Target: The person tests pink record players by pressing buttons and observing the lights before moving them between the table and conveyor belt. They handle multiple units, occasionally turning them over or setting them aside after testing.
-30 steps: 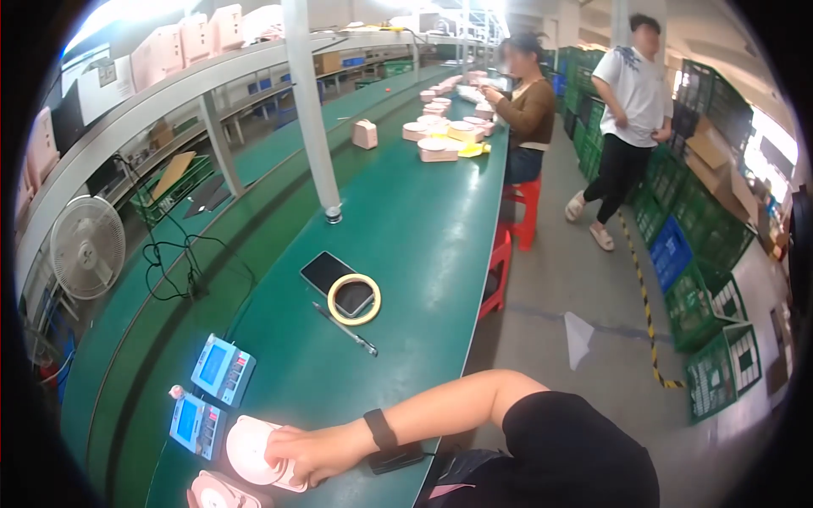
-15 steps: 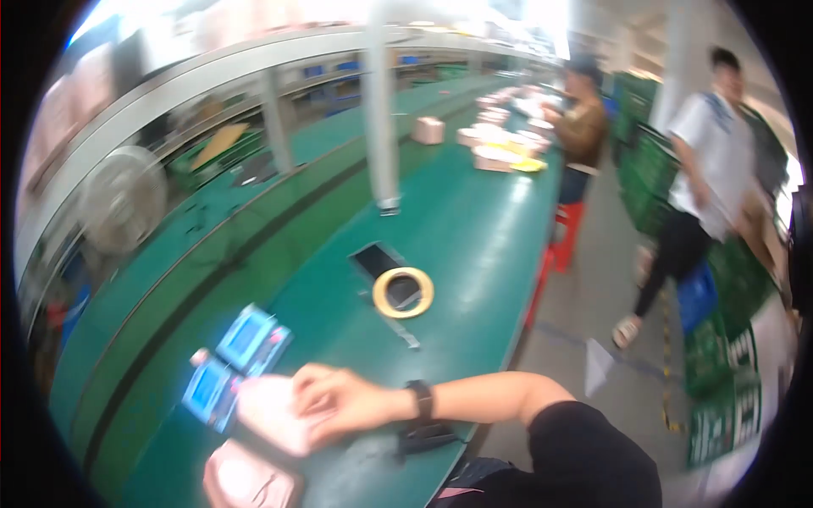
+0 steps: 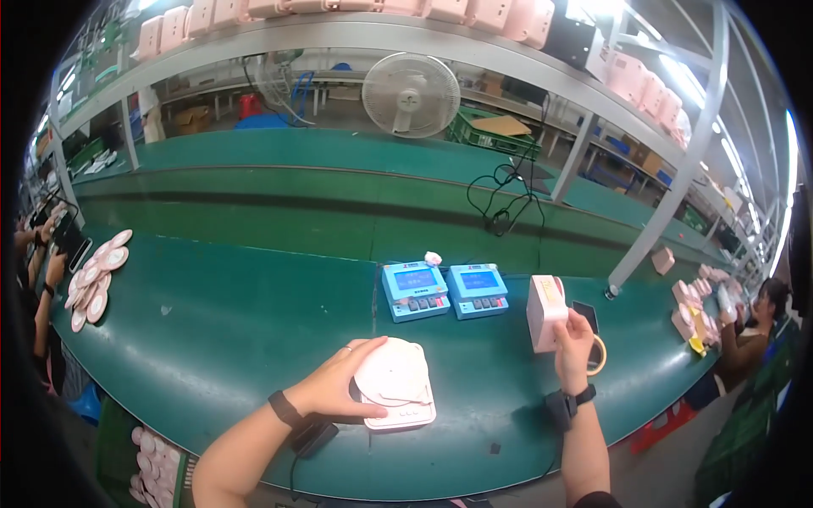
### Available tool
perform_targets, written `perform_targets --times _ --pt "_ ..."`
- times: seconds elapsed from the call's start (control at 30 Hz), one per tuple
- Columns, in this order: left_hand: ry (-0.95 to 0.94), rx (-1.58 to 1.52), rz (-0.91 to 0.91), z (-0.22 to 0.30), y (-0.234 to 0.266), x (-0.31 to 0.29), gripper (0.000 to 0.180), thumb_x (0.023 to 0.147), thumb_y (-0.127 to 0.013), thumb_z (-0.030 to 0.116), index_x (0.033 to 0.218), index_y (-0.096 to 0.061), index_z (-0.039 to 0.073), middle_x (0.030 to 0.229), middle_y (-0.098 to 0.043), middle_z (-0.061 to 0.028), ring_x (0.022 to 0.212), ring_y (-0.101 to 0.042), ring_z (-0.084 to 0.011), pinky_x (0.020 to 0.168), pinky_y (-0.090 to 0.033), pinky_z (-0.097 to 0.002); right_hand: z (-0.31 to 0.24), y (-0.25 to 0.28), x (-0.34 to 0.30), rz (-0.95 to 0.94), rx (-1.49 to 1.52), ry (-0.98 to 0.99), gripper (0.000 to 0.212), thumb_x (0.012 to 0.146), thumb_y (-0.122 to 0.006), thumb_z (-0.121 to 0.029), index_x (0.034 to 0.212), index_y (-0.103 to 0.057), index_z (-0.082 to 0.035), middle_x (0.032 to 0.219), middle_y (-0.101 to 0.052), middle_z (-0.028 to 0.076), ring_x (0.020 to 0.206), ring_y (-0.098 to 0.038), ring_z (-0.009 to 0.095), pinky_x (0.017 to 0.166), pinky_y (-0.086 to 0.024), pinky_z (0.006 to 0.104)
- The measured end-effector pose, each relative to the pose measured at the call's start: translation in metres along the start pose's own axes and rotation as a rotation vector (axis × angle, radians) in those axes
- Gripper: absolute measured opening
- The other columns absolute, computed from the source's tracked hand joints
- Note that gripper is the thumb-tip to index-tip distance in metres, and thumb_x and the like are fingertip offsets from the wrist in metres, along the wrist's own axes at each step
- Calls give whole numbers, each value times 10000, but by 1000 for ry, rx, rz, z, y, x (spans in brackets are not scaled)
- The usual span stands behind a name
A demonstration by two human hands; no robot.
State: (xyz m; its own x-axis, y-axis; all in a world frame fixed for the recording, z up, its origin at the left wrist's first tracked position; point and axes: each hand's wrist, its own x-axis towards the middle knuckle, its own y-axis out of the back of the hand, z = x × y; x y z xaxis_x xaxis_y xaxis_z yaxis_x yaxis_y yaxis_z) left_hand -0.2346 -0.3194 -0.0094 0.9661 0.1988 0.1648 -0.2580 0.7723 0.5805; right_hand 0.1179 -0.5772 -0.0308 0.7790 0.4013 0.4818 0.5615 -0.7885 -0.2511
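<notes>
My left hand (image 3: 343, 379) is wrapped round the side of a white round disc (image 3: 392, 370), which sits on a pale pink, square-cornered base (image 3: 405, 416) on the table. Its thumb lies along the base's near edge, where several small buttons show. Farther right, my right hand (image 3: 576, 340) grips a pale pink box-shaped housing (image 3: 542, 315) standing upright, fingers at its right side. Whether that housing touches the table I cannot tell. Two light blue meters with screens, one left (image 3: 415, 289) and one right (image 3: 478, 290), stand beyond and between my hands.
Behind my right hand lie a dark phone (image 3: 586, 316) and a yellow tape roll (image 3: 598, 356). Round white-pink discs (image 3: 95, 279) are piled at the far left. Pink housings line the shelf (image 3: 339, 27) overhead. Co-workers sit at both sides; a metal post (image 3: 669, 199) rises at right.
My view has swung left, bringing my left hand and the disc device into sight. My right hand, earlier over a pink housing beside the meters, is now right of them, gripping a pink housing upright.
</notes>
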Motion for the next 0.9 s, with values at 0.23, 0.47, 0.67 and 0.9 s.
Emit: perform_targets --times 0.23,0.47,0.67,0.9 --pt "-61 -5 1 -8 -1 4 1108 626 -861 428 1466 -272 9 1420 -362 -217 1315 -385 -354 1101 -310 -413 40 36 54 129 -187 -44 372 789 -746 9 1111 -560 17 986 -637 56 887 -602 120 790 -505 253" --pt "-131 48 54 -20 -1 -9 1092 645 -835 439 1461 -268 -15 1411 -384 -241 1309 -382 -373 1103 -301 -428 96 75 158 61 -745 71 368 714 -797 -47 1020 -595 -21 921 -647 61 800 -629 166 694 -538 300" --pt "-190 -10 119 -24 -10 3 1098 632 -817 432 1466 -258 -12 1422 -383 -239 1320 -363 -378 1109 -288 -448 141 217 261 100 -1186 107 397 772 -725 -57 1133 -563 -26 999 -646 72 918 -628 201 822 -522 344" --pt "-133 -35 93 -15 -8 -7 1143 575 -818 369 1493 -221 42 1425 -382 -203 1315 -367 -369 1103 -295 -436 202 238 301 99 -1458 -7 401 818 -722 -315 1098 -659 -36 1043 -681 219 1035 -619 407 942 -480 424"
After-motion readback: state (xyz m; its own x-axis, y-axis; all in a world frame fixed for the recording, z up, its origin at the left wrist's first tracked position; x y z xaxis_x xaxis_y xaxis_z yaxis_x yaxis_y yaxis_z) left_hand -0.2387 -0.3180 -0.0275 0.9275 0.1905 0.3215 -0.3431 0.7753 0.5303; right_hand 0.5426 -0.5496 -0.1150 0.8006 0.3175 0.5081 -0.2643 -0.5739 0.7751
